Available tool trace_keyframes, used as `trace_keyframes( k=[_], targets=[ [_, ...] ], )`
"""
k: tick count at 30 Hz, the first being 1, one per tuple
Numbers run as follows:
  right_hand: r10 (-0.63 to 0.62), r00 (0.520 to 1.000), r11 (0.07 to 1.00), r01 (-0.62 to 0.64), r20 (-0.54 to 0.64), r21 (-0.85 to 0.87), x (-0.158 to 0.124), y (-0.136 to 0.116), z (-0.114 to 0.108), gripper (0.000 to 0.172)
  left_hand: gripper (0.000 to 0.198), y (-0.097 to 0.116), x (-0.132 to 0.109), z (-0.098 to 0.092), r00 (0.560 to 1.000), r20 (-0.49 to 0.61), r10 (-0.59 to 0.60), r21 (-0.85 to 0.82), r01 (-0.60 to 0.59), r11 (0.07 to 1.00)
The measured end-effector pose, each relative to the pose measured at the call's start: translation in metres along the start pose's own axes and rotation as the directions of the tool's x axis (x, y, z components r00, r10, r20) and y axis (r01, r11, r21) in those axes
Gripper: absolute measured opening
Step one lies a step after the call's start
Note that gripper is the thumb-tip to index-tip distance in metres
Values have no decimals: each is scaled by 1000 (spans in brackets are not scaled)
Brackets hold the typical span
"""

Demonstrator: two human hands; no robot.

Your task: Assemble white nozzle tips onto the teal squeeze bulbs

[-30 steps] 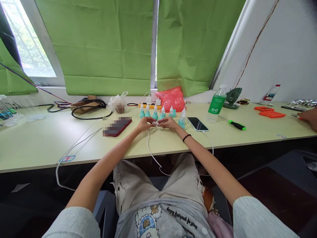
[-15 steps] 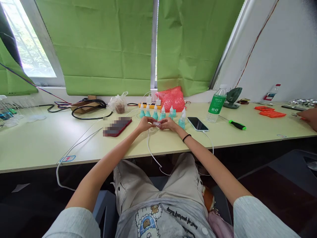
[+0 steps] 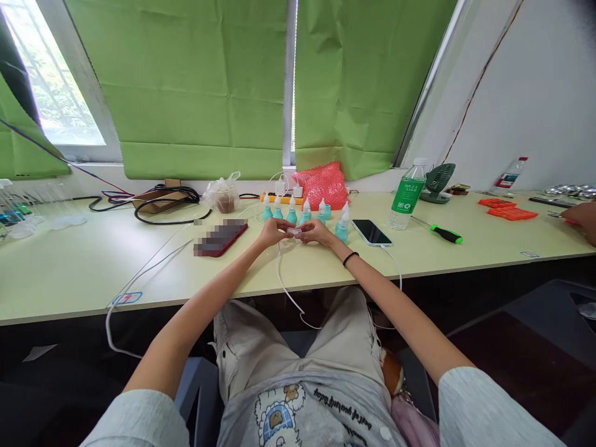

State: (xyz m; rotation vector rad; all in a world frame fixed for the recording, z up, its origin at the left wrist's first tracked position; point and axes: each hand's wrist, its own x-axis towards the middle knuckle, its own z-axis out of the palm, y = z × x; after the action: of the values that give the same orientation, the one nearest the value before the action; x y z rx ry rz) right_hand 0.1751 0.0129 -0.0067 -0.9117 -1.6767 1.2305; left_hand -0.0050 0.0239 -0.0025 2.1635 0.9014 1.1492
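Between my hands, just above the pale yellow table [image 3: 177,279], is a small clear plastic piece [image 3: 293,231]. The fingertips of my left hand [image 3: 275,232] pinch its left end. My right hand [image 3: 315,232], with a black band on the wrist, grips the other end. Right behind my hands stand several small teal bottles [image 3: 291,215] with pointed whitish tips. One more teal bottle [image 3: 342,230] is close to the right of my right hand. Fine details of the clear piece are too small to tell.
A red-edged phone [image 3: 228,238] lies left, a cabled phone [image 3: 372,233] right. Beyond are a water bottle [image 3: 406,197], a screwdriver [image 3: 444,234], a fan [image 3: 438,184] and pink bubble wrap [image 3: 321,185]. Another person's hand [image 3: 582,218] is at the far right. White cables cross the table edge.
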Motion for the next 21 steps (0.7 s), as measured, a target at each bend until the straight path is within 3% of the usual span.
trace_keyframes(
  k=[12, 21],
  targets=[
    [-27, 999, 999, 26, -31, -35, 2, 2, 0, 33, 31, 2, -2, 1, 999, -9, -31, -29, 30, 999],
    [20, 999, 1000, -20, 36, 11, -3, -2, -1, 30, 35, 6, -3, 0, 998, -29, -46, -54, 45, 998]
  ],
)
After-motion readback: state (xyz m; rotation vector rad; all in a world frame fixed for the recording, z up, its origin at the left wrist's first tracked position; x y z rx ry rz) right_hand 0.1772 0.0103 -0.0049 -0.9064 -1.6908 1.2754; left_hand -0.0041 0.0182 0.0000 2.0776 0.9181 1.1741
